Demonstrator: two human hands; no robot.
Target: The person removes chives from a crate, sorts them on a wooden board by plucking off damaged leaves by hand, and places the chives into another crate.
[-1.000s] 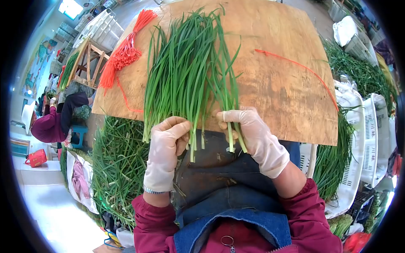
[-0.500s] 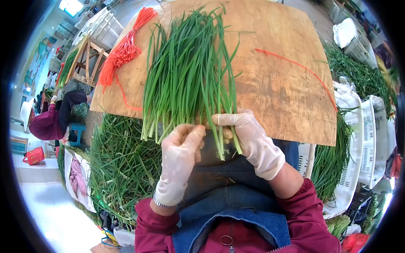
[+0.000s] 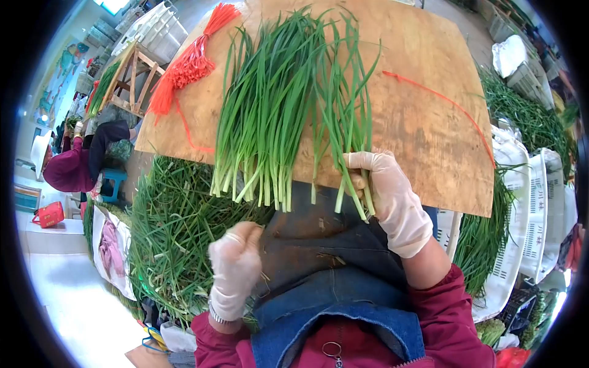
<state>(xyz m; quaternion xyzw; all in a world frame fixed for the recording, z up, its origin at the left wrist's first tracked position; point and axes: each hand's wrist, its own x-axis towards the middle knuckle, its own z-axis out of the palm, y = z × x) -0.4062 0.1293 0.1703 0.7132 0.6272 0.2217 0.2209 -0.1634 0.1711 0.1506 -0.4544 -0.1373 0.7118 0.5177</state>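
Note:
A spread of garlic chives (image 3: pixel 270 116) lies on the wooden board (image 3: pixel 429 141), pale stem ends over the near edge. My gloved right hand (image 3: pixel 396 199) pinches a few chive stalks (image 3: pixel 348 132) near their cut ends, at the right side of the spread and a little apart from it. My gloved left hand (image 3: pixel 235 260) is below the board, beside my lap and over the heap of leaves (image 3: pixel 178 239). Its fingers are curled closed and slightly blurred; whatever they hold, if anything, cannot be made out.
A bunch of red ties (image 3: pixel 190 67) lies at the board's upper left, and a single red tie (image 3: pixel 442 98) on its right. White crates (image 3: pixel 521 208) with greens stand at the right. Another person (image 3: pixel 70 165) sits at the far left near a blue stool (image 3: pixel 112 184).
My left hand has drawn down and left, away from the stems. My right hand has shifted right with its stalks, widening the gap to the main spread. The camera view has shifted slightly.

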